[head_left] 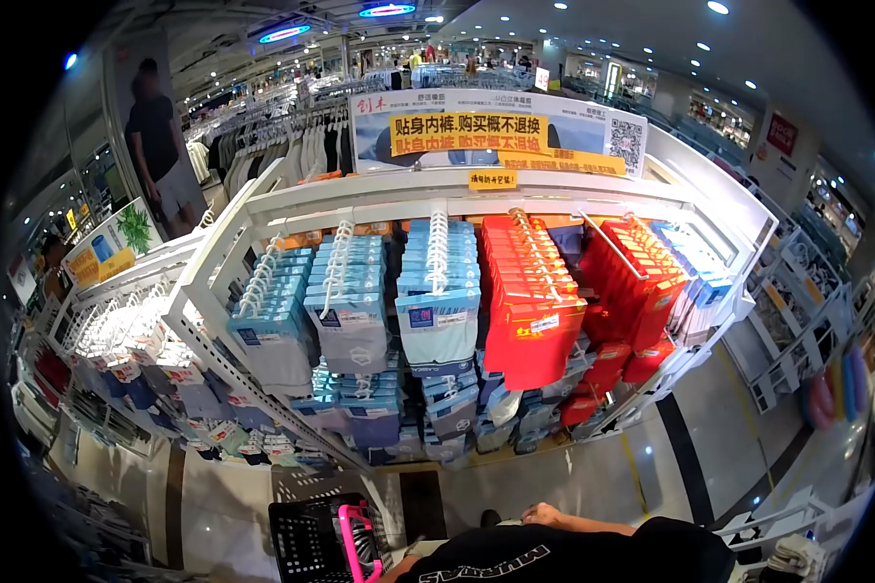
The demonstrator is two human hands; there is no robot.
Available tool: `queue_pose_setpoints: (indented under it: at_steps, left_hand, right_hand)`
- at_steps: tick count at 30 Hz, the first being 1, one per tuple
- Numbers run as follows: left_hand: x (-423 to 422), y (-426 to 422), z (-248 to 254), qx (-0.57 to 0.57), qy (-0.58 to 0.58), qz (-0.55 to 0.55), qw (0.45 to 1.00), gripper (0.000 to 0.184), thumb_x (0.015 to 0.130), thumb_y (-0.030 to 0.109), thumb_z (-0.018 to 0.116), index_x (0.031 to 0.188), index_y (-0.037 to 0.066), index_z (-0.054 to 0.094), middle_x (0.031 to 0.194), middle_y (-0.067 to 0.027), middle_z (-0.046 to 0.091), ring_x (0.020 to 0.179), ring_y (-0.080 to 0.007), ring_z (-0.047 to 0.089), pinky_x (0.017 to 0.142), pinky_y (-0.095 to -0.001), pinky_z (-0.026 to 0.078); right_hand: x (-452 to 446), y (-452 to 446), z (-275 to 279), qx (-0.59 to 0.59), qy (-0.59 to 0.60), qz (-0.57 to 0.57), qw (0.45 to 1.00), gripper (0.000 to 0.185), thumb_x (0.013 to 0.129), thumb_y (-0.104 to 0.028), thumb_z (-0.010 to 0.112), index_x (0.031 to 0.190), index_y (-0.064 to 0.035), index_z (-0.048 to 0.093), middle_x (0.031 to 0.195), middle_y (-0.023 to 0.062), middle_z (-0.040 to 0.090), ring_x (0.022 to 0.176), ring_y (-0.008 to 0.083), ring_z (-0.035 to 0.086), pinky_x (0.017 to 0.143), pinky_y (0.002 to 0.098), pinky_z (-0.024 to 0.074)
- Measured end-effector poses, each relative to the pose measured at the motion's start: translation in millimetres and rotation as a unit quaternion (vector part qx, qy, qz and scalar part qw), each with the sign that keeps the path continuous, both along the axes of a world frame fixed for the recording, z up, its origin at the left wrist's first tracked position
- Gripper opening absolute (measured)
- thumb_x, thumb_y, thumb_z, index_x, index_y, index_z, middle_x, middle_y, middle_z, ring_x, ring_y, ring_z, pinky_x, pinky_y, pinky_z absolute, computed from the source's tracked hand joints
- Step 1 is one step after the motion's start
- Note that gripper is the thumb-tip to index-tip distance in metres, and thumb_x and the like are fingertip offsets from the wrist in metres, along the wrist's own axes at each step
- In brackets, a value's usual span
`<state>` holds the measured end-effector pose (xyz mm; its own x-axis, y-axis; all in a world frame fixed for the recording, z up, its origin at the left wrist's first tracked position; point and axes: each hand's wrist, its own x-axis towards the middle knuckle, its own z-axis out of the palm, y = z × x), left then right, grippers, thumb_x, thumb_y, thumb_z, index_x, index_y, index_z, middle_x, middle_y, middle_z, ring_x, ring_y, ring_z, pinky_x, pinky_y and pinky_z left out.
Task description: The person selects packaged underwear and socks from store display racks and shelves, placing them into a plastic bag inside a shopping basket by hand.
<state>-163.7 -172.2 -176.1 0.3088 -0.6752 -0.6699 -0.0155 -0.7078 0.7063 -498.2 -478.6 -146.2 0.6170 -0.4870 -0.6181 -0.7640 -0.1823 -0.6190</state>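
My right hand (542,513) is low in front of my body, its fingers loosely curled, with nothing visible in them. It is apart from the display rack. Of my left arm only a bit of forearm (402,566) shows at the bottom edge; the hand itself is hidden. Close beside that arm is a black shopping basket (297,539) with a pink handle (348,532). Ahead of me, packaged underwear hangs on white hooks: light blue packs (437,316) on the left and middle, red packs (530,335) to their right.
A white rack frame (379,204) holds the packs, with a printed sign board (578,136) on top. Another rack with hanging packs (141,335) joins on the left. White shelving (783,311) stands at right. Tiled floor (612,466) runs between the racks and me.
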Motion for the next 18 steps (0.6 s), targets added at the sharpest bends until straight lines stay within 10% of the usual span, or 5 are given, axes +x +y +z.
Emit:
queue_pose_setpoints:
  at_steps: [18]
  left_hand:
    - [-34.2, 27.6, 30.7, -0.019, -0.031, 0.048, 0.998, 0.013, 0.089, 0.010, 0.061, 0.098, 0.005, 0.070, 0.077, -0.0042, 0.062, 0.079, -0.0180, 0.060, 0.074, -0.0325, 0.047]
  right_hand:
    - [0.6, -28.0, -68.3, -0.030, -0.070, 0.115, 0.990, 0.037, 0.083, -0.037, 0.059, 0.103, -0.0076, 0.071, 0.102, 0.0184, 0.070, 0.097, 0.0347, 0.067, 0.086, 0.0384, 0.0521]
